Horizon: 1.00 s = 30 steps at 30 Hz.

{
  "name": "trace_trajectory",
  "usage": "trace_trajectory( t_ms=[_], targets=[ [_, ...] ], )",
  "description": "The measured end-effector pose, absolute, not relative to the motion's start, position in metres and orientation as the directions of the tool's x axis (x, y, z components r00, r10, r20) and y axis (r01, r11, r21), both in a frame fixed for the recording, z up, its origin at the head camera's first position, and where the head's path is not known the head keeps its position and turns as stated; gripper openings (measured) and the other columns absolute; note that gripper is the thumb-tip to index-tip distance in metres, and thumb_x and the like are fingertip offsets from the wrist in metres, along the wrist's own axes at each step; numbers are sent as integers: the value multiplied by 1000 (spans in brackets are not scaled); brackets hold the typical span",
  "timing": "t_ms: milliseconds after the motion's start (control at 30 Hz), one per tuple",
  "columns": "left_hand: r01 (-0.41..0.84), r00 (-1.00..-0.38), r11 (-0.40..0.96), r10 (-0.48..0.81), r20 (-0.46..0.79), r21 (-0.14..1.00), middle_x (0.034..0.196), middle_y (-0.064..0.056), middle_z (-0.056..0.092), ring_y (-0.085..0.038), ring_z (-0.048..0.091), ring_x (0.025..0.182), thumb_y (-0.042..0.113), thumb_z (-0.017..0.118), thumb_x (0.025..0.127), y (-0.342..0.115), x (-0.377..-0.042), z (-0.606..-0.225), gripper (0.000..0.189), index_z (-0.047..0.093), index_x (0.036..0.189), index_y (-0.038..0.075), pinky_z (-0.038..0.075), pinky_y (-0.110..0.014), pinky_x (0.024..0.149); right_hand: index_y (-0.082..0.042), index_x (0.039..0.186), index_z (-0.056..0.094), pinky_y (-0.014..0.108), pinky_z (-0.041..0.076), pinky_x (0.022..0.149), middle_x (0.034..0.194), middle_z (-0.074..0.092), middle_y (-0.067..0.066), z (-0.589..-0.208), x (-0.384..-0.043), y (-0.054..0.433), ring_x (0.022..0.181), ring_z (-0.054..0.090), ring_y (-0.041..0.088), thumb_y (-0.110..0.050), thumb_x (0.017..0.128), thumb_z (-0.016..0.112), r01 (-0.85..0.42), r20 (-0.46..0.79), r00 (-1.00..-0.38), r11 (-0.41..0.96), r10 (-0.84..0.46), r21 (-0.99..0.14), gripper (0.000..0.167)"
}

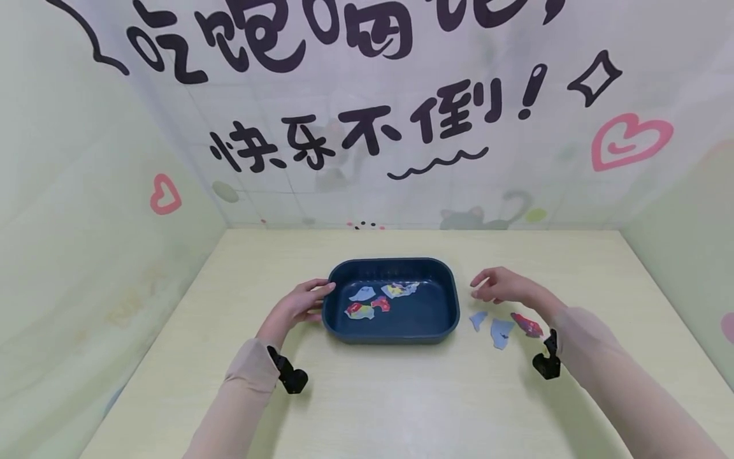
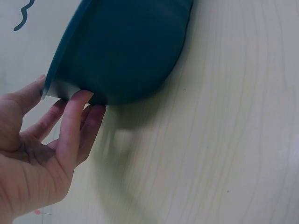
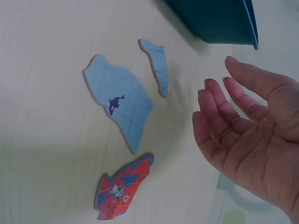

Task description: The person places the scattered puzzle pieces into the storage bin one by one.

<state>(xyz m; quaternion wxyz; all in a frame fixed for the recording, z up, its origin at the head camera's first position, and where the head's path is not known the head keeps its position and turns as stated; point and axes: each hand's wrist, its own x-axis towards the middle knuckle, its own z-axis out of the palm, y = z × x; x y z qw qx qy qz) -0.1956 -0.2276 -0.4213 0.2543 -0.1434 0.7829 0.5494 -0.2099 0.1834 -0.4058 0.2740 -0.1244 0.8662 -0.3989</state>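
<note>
A dark blue rectangular tray (image 1: 401,326) stands on the table with several flat puzzle pieces inside, among them a pale blue one (image 1: 363,294) and a red-and-yellow one (image 1: 359,311). My left hand (image 1: 301,301) grips the tray's left end, thumb at the rim and fingers against the outer wall in the left wrist view. To the right of the tray, my right hand (image 1: 501,285) hovers with loosely bent fingers and nothing in them. Nearest it lie a narrow blue piece (image 3: 158,65), a larger blue piece with an orca print (image 3: 124,95) and a red piece (image 3: 124,189).
The light wood-grain table (image 1: 367,401) meets a white printed cloth wall (image 1: 355,197) at its back edge. Cloth walls with pink hearts also rise at the left and right sides. Each wrist wears a small black camera (image 1: 294,380).
</note>
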Motion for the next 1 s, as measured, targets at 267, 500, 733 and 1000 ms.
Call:
trace_trajectory(
  t_ms=[267, 500, 733, 1000],
  targets=[
    [-507, -826, 353, 60, -560, 786, 132, -17, 47, -24, 54, 110, 42, 50, 92, -225, -195, -422, 58, 34, 139, 14, 52, -24, 64, 7, 114, 51, 28, 45, 68, 90, 60, 12, -418, -197, 208, 75, 51, 18, -20, 86, 62, -1, -397, -827, 708, -397, -706, 41],
    [-517, -822, 357, 47, -568, 778, 132, -17, 47, -26, 53, 111, 42, 50, 92, -224, -196, -420, 56, 34, 139, 16, 53, -25, 65, 9, 112, 51, 27, 43, 66, 83, 62, 9, -426, -188, 237, 69, 54, 14, -17, 83, 65, -13, -404, -835, 746, -375, -665, 41],
    [-526, -817, 355, 40, -575, 773, 135, -16, 45, -29, 49, 116, 45, 50, 91, -226, -197, -419, 60, 33, 139, 15, 53, -28, 73, 8, 102, 52, 29, 44, 62, 80, 51, 8, -424, -181, 246, 69, 48, 16, -7, 73, 74, 6, -444, -829, 789, -339, -614, 40],
    [-517, -822, 352, 48, -567, 780, 135, -17, 45, -29, 49, 117, 42, 49, 92, -227, -195, -419, 57, 33, 139, 14, 53, -28, 72, 4, 90, 51, 27, 43, 63, 80, 51, 9, -427, -181, 241, 71, 47, 18, -3, 71, 74, 5, -463, -840, 851, -281, -525, 31]
  ],
)
